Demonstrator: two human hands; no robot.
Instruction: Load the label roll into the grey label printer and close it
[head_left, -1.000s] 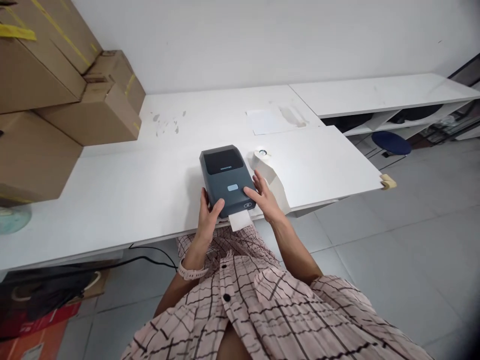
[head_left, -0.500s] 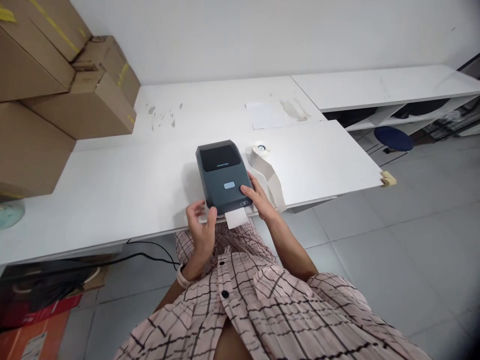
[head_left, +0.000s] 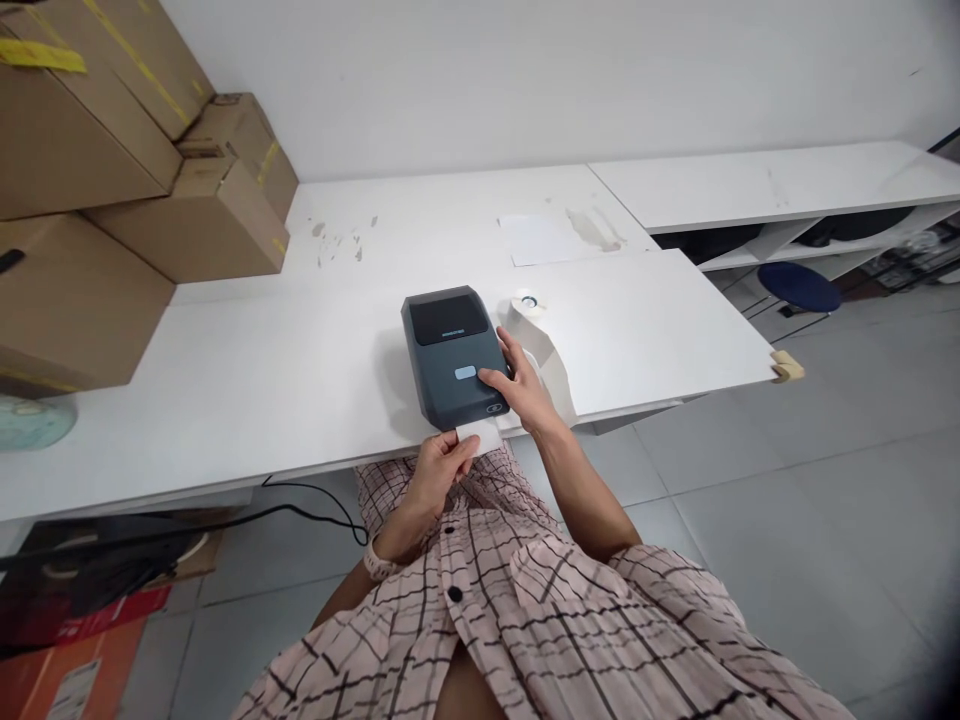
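Note:
A dark grey-blue label printer (head_left: 442, 392) sits on the white table close to its front edge. From its front slot a blank white label (head_left: 486, 436) sticks out over the edge. My left hand (head_left: 442, 465) pinches the left part of that label between thumb and fingers, just below the printer. My right hand (head_left: 525, 390) grips the printer's right side, its thumb on top beside the pale button (head_left: 466, 373) and its fingers along the side. Behind the right hand stands a roll of labels (head_left: 529, 303), its strip (head_left: 556, 375) curling toward the table edge.
Cardboard boxes (head_left: 217, 225) are stacked at the left of the table (head_left: 300, 380). A white sheet (head_left: 534, 240) lies farther back. The right front corner carries a yellowish guard (head_left: 786, 366). A blue stool (head_left: 799, 287) stands at the right. Black cables (head_left: 292, 508) hang below the table.
My left hand has moved from the printer's lower left corner to the label and closed on it. My right hand remains on the printer's right side. The view has shifted slightly.

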